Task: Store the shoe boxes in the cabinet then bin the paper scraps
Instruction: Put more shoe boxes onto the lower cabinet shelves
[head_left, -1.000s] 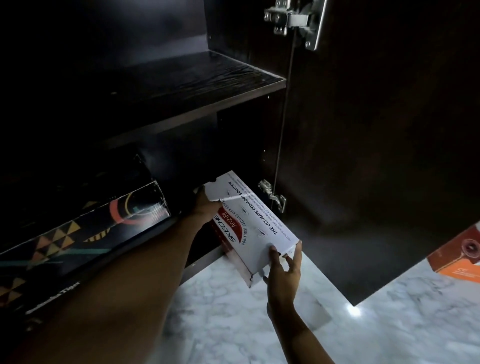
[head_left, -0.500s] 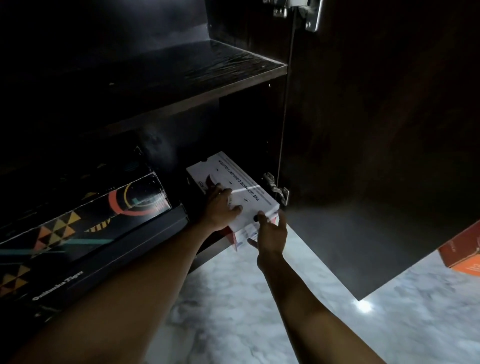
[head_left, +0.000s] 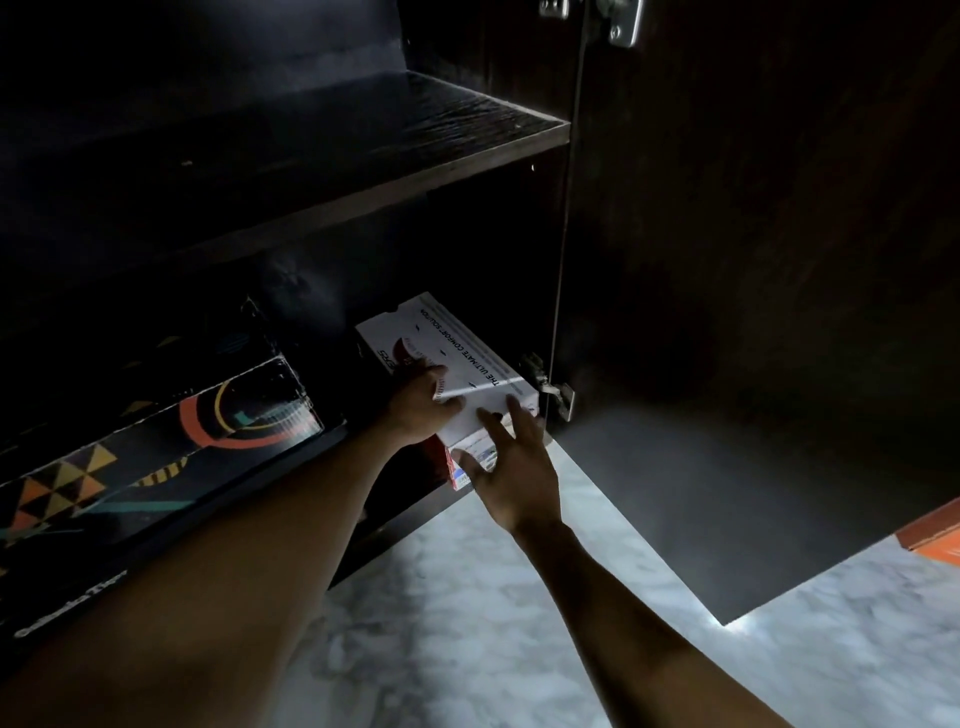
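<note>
Dark in here: the cabinet (head_left: 311, 171) interior swallows the far end of the white shoe box (head_left: 457, 358) on the bottom shelf. Left hand (head_left: 421, 410) lies flat on its lid, fingers together; right hand (head_left: 511, 467) presses its near end, fingers spread. A patterned box (head_left: 156, 457) sits left, an orange box (head_left: 935, 535) peeks behind the open door (head_left: 753, 312).

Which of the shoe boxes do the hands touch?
The white shoe box at the cabinet's lower right, under both the left hand and the right hand. The black patterned box and the orange box are untouched.
</note>
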